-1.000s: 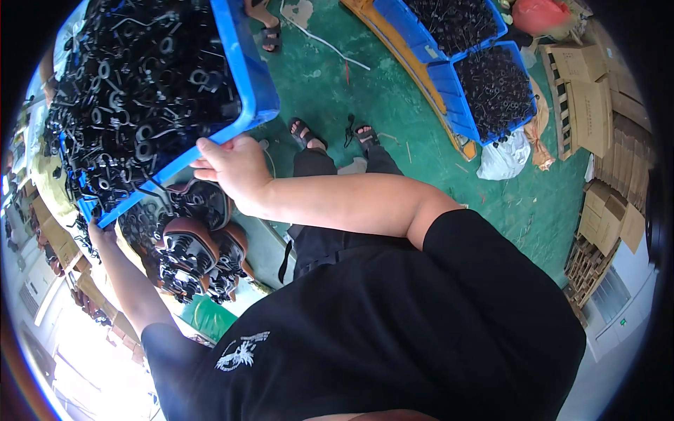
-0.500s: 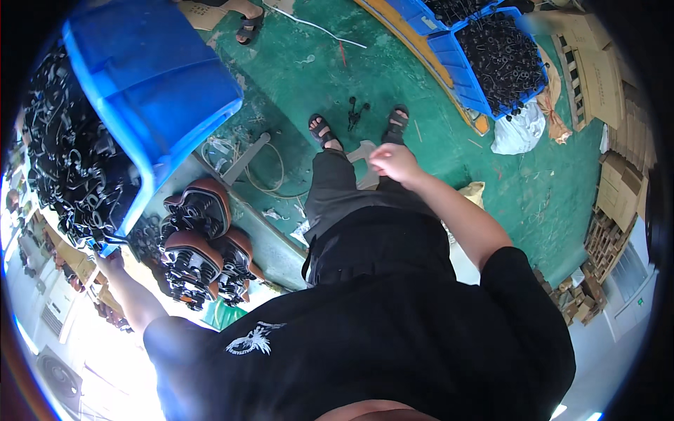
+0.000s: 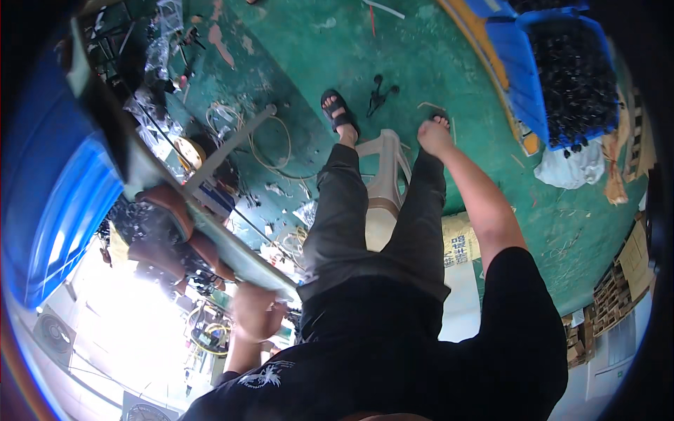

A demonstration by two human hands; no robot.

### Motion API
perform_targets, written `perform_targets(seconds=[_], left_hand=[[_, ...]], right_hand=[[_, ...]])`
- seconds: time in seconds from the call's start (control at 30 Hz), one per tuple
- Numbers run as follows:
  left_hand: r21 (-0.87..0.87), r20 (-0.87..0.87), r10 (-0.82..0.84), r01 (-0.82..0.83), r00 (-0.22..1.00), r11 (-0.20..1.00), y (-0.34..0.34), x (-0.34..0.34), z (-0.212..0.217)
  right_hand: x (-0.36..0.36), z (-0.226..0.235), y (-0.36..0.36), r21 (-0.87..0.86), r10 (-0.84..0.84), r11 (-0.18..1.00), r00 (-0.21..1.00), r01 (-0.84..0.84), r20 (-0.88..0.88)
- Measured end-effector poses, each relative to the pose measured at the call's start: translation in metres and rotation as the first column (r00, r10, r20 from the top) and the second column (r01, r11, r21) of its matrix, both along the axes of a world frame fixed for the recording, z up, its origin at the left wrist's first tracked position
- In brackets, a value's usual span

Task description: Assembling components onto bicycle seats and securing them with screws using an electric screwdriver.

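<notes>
Head view: My left hand (image 3: 254,309), blurred, is left of and nearer my body than the pale plastic stool (image 3: 383,175); its fingers curl, but I cannot tell whether they pinch anything. My right hand (image 3: 435,139) hangs just right of the stool, drawn together in a loose fist over my leg. Far left of the stool looms a blue bin (image 3: 60,217), its glossy, ribbed wall toward me and its inside hidden. Between that bin and the stool sit brown-rimmed black pieces (image 3: 168,203), smeared by motion, near my left hand. The bench edge (image 3: 246,263) slants past them on the stool's left, with a grey bar (image 3: 232,151) jutting over the floor. Right of the stool, green floor (image 3: 484,165) stretches to a second blue bin (image 3: 523,77), heaped with small black parts (image 3: 572,77).
</notes>
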State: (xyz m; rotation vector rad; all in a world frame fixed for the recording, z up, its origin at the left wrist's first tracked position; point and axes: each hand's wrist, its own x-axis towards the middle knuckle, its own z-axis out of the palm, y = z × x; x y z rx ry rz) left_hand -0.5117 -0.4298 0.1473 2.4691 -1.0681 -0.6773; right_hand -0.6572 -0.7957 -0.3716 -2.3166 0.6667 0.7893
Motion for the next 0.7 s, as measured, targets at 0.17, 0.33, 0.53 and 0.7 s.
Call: perform_targets(seconds=[0.17, 0.33, 0.53, 0.7], left_hand=[[0.427, -0.474, 0.483, -0.288, 0.736, 0.857, -0.019, -0.09, -0.17], [0.457, -0.156, 0.516, -0.401, 0.843, 0.794, -0.024, -0.104, -0.255], [0.367, -0.122, 0.346, -0.282, 0.93, 0.887, -0.027, -0.115, -0.275], [0.327, -0.101, 0.354, -0.305, 0.93, 0.894, -0.039, -0.11, -0.275]], right_hand=[[0.051, -0.142, 0.001, 0.136, 0.003, 0.99, 0.965, 0.033, -0.261], [0.085, -0.266, 0.056, -0.015, 0.253, 0.968, 0.966, -0.252, 0.059], [0.096, -0.337, 0.058, 0.019, 0.284, 0.959, 0.954, -0.283, -0.094], [0.058, -0.295, 0.057, 0.159, -0.146, 0.969, 0.957, 0.189, -0.249]])
